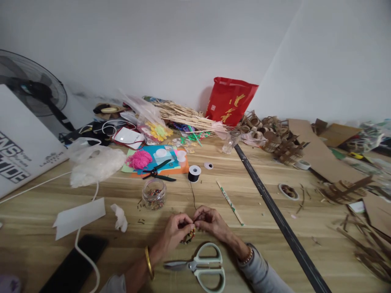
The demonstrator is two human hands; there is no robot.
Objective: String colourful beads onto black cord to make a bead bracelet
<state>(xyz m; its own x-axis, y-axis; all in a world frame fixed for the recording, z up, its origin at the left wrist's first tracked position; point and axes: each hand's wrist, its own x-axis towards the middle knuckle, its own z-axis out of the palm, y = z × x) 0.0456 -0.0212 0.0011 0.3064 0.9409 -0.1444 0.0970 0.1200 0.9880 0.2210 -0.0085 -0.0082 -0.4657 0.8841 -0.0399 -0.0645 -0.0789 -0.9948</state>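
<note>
My left hand (177,228) and my right hand (211,221) meet over the table, both with fingers pinched. Between their fingertips runs a thin dark cord (193,195), which leads up to a spool (194,173) of black cord. A loop of multicoloured beads (188,237) hangs below the fingertips of my left hand, partly hidden by it. Just beneath my hands lie scissors (195,265) with pale green handles, their blades pointing left. A clear jar (154,195) of small beads stands to the upper left of my left hand.
Pliers (157,171) lie by pink yarn (139,159) on coloured paper. A thin wrapped stick (229,202) is right of my hands; a black strip (275,211) crosses the table. White paper (80,217) and a phone-like black slab (75,264) lie left. A red bag (230,101) stands behind.
</note>
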